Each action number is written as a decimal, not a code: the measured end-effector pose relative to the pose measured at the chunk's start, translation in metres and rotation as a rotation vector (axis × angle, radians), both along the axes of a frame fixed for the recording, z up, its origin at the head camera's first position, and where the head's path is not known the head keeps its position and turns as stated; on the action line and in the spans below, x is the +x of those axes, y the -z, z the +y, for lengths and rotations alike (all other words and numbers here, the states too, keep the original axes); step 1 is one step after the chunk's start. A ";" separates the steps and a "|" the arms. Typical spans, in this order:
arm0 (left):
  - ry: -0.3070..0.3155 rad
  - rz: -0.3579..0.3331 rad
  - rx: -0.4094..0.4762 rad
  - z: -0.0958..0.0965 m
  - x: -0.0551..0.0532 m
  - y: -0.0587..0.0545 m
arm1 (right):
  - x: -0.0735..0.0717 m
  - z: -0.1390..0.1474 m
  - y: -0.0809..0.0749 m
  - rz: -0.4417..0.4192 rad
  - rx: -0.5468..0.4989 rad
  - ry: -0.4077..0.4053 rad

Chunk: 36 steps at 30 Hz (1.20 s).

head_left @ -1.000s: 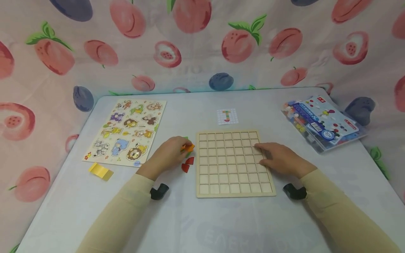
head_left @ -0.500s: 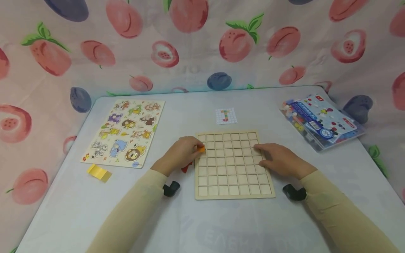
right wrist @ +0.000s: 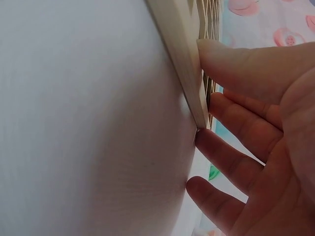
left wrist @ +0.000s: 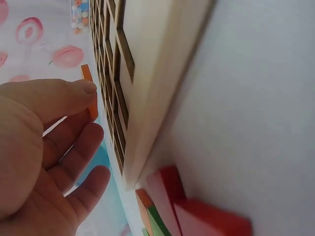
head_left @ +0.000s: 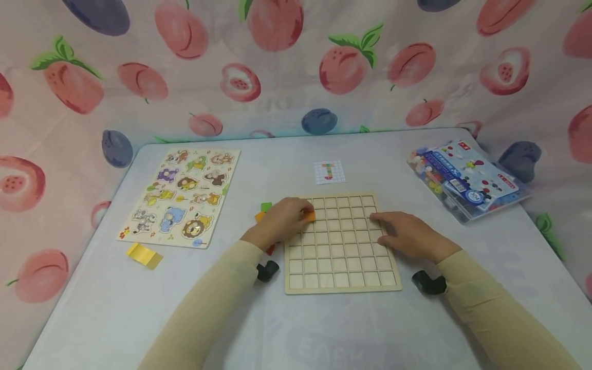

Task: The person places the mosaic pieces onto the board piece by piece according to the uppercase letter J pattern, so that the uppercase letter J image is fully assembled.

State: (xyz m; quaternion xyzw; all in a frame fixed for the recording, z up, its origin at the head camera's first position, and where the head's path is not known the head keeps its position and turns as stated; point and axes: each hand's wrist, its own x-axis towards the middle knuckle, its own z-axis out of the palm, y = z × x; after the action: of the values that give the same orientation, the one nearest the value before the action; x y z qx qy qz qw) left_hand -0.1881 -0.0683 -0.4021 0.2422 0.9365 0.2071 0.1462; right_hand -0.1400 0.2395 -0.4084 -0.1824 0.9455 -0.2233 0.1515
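My left hand (head_left: 283,222) is over the upper left of a wooden grid board (head_left: 335,252), pinching a small orange block (head_left: 310,216) between thumb and fingers. In the left wrist view the orange block (left wrist: 93,109) stands up past the thumb tip, near the grid. Left of the board, partly behind that hand, lie a green block (head_left: 266,206), another orange piece (head_left: 260,217) and red pieces (left wrist: 211,216). My right hand (head_left: 411,234) rests at the board's right edge, fingers extended, with thumb and fingertips touching the frame.
Behind the board lies a small card (head_left: 330,172) printed with a coloured block pattern on a grid. An animal puzzle board (head_left: 185,198) is at the left, with a folded gold strip (head_left: 144,255) in front. A clear plastic case (head_left: 469,180) of colourful pieces sits at the back right.
My left hand has carried the orange block rightward from the loose pieces to over the board's upper left cells. The right hand stays at the board's right edge.
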 end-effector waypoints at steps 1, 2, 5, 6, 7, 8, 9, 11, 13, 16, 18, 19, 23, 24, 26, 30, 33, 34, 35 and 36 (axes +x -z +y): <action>-0.005 -0.008 0.007 0.001 0.000 0.000 | 0.000 0.000 0.000 0.001 0.000 0.000; -0.009 -0.013 0.014 0.003 0.000 0.000 | 0.000 0.000 0.000 0.003 0.001 -0.001; -0.017 -0.017 0.030 0.006 -0.002 0.000 | 0.000 -0.001 0.000 0.005 -0.002 -0.001; -0.016 -0.014 0.033 0.008 -0.002 0.000 | 0.001 -0.001 0.000 0.005 -0.003 0.001; -0.014 -0.013 0.035 0.009 -0.002 0.000 | 0.001 -0.001 0.000 0.004 -0.004 0.002; -0.012 -0.012 0.035 0.010 -0.003 0.000 | 0.001 -0.001 0.000 0.003 -0.005 0.002; -0.009 -0.012 0.036 0.011 -0.003 0.000 | 0.001 -0.001 0.000 0.002 -0.006 0.003; 0.001 -0.006 0.031 0.014 -0.004 0.000 | 0.001 -0.001 0.000 0.002 -0.006 0.003; 0.006 -0.004 0.025 0.016 -0.005 0.000 | 0.002 -0.001 0.000 0.003 -0.008 0.001; 0.014 0.006 0.023 0.018 -0.006 0.000 | 0.002 0.000 -0.001 0.006 -0.008 -0.002; 0.019 0.010 0.024 0.019 -0.007 0.000 | 0.002 0.000 -0.001 0.009 -0.009 -0.004; 0.024 0.013 0.025 0.019 -0.008 0.000 | 0.002 0.000 -0.001 0.010 -0.008 -0.006; 0.045 0.023 0.020 0.020 -0.010 0.000 | 0.001 0.000 -0.002 0.010 -0.007 -0.008; 0.047 0.023 0.018 0.020 -0.010 0.000 | 0.001 0.000 -0.002 0.007 -0.008 -0.006; 0.048 0.021 0.012 0.021 -0.011 0.000 | 0.001 0.000 -0.002 0.002 -0.009 -0.004; 0.040 0.011 -0.002 0.022 -0.012 0.000 | 0.001 0.000 -0.002 -0.005 -0.009 0.000; 0.030 0.004 -0.014 0.022 -0.012 0.001 | 0.001 0.000 -0.002 -0.003 -0.002 -0.003; 0.029 0.005 -0.018 0.023 -0.012 0.001 | 0.001 0.000 -0.002 -0.001 -0.001 -0.005; 0.028 0.005 -0.021 0.023 -0.012 0.001 | 0.000 0.000 -0.002 -0.001 0.000 -0.006; 0.028 0.007 -0.025 0.023 -0.012 0.002 | 0.000 0.000 -0.002 -0.002 0.001 -0.008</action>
State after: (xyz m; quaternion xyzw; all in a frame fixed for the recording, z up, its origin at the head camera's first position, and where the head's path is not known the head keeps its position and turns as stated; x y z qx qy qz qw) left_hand -0.2004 -0.0456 -0.4037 0.2541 0.9361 0.1926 0.1487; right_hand -0.1396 0.2398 -0.4066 -0.1859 0.9447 -0.2225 0.1532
